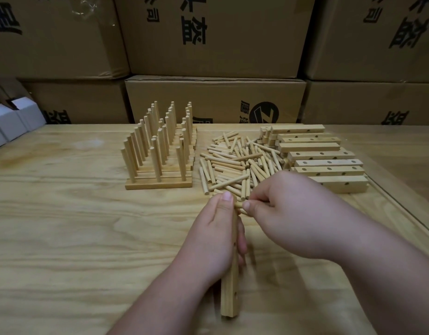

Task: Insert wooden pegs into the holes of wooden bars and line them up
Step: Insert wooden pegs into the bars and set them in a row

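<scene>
My left hand (217, 234) grips a wooden bar (230, 290) that points away from me, its holes facing right. My right hand (288, 209) pinches a wooden peg (239, 205) at the bar's far end, beside my left thumb. A loose pile of pegs (235, 163) lies just beyond both hands. Several finished bars with upright pegs (160, 151) stand lined up at the left of the pile. A stack of bare bars with holes (322, 155) lies at the right of the pile.
All of it rests on a pale wooden table (76, 226). Stacked cardboard boxes (216, 100) form a wall behind the table. Small white boxes (13, 119) sit at the far left edge.
</scene>
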A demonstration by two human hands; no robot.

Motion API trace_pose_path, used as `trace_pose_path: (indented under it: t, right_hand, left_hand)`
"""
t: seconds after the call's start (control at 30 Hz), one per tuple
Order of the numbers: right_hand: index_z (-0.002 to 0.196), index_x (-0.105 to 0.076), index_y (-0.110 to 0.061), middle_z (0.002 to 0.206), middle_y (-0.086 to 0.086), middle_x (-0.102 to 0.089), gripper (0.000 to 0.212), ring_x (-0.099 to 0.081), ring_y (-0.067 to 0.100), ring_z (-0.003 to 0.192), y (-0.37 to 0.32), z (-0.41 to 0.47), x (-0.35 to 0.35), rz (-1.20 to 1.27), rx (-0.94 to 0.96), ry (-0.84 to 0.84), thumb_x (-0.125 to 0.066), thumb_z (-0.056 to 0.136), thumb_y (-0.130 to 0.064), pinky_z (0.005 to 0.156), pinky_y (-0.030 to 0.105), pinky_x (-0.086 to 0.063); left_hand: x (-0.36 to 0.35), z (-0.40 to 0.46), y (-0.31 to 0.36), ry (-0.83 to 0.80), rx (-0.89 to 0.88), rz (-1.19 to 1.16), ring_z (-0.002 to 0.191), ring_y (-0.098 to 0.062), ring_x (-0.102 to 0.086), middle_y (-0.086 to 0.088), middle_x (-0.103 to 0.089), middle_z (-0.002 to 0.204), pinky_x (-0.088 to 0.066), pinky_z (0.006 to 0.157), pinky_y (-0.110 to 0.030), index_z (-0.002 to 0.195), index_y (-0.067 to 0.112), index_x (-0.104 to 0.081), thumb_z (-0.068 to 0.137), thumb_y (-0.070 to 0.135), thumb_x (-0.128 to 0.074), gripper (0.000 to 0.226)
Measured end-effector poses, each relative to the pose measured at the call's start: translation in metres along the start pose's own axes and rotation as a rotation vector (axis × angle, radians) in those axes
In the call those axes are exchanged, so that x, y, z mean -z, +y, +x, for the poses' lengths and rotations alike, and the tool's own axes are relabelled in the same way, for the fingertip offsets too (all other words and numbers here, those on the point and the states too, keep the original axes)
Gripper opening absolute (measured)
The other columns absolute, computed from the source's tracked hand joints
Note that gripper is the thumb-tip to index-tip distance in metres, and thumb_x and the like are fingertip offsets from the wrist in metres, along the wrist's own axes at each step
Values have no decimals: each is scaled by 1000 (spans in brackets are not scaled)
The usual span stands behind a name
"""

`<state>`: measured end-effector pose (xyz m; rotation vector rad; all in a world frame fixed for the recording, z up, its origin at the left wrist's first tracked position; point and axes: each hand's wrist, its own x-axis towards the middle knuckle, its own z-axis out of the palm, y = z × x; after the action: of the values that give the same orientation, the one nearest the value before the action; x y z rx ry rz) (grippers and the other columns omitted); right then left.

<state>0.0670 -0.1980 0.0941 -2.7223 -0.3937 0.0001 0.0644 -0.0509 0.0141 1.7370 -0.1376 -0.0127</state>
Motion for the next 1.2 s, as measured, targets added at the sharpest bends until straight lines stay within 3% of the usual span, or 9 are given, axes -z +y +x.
trace_pose_path:
  t: [0.2, 0.33, 0.63, 0.83, 0.9, 1.0, 1.1, 1.2]
  right_hand:
    - [62, -66, -18, 54, 8, -52, 42, -50, 20, 52, 12, 5, 4, 135, 25, -73, -62, 99, -39, 54, 46, -48]
    - [58, -59, -18, 49, -7, -39, 46, -39, 13, 49, 17, 6, 1, 205, 21, -81, -63, 99, -37, 53, 38, -39]
    - [58, -60, -16, 50, -1, -44, 46, -43, 16, 49, 10, 4, 2, 109, 23, -52, -61, 99, -38, 50, 37, -38]
    - [58, -65, -24, 45, -5, -41, 44, -40, 12, 45, 12, 5, 4, 169, 8, -85, -62, 99, -39, 50, 35, -37]
    - [68, -73, -19, 48, -4, -46, 37, -43, 12, 47, 13, 5, 5, 223, 7, -75, -64, 97, -41, 52, 37, -41]
    - [76, -78, -29, 58, -6, -65, 25, -57, 7, 52, 15, 5, 11, 306, -23, -18, -68, 94, -43, 55, 31, -52]
    - [84, -77, -35, 66, -10, -72, 15, -62, 4, 52, 20, 4, 19, 371, -26, 51, -69, 93, -43, 50, 24, -54]
    - [89, -75, -31, 69, -6, -75, 24, -61, 6, 49, 26, 5, 22, 510, -24, 137, -67, 90, -53, 48, 25, -50]
  left_hand:
    - [2, 1, -1, -24, 24, 6, 46, -18, -59, -6, -61, 56, -48, 51, -23, 74, 29, -50, 105, 55, -24, 48]
    - [3, -1, 0, -18, 45, -16, 47, -19, -60, -6, -62, 55, -50, 51, -23, 77, 29, -51, 104, 55, -24, 47]
    - [-2, -2, 0, 4, -12, 54, 46, -13, -59, 0, -62, 55, -47, 49, -19, 92, 21, -52, 104, 54, -21, 47]
    - [-2, 0, 0, -13, 7, -24, 45, -16, -59, -3, -64, 56, -48, 46, -21, 85, 28, -53, 105, 53, -24, 43]
    - [-1, 2, 0, -18, 24, -119, 45, -19, -59, -7, -64, 57, -47, 45, -22, 80, 31, -55, 107, 49, -25, 44]
    - [-1, 7, -3, -54, 38, -283, 51, -22, -60, -13, -67, 65, -48, 50, -28, 98, 16, -56, 98, 50, -33, 41]
    - [-1, 10, -6, -94, 45, -280, 62, -20, -63, -12, -71, 74, -45, 60, -35, 108, 18, -60, 85, 55, -39, 48]
    - [1, 10, -7, -71, 28, -255, 62, -18, -64, -8, -71, 72, -47, 57, -30, 94, 28, -68, 89, 55, -41, 39]
